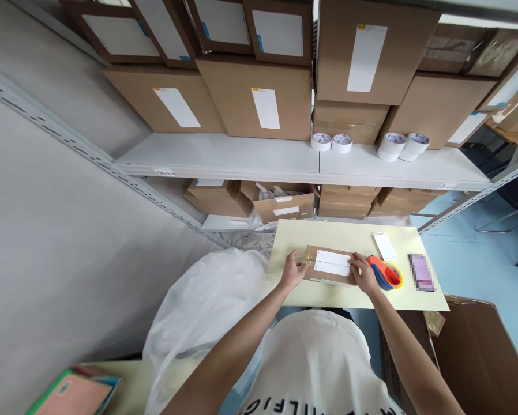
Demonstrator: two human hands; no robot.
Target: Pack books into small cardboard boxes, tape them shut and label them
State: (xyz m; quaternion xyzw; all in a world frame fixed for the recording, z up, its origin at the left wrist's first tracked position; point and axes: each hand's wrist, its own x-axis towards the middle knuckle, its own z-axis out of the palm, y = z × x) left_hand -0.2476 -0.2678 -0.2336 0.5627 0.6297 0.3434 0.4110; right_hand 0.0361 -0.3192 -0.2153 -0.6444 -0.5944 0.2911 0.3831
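A small cardboard box with a white label on top lies on the pale yellow table. Clear tape shows across its left end. My left hand grips that end, thumb and fingers against the box. At the opposite end, my right hand has its fingers on the top and side, near the label's edge. Just right of this hand sits an orange and blue tape dispenser, with a yellow ring beside it.
A white card and a blurred purple item lie on the table. Shelves ahead hold cardboard boxes and several tape rolls. A white plastic bag bulges at left; an open carton stands at right.
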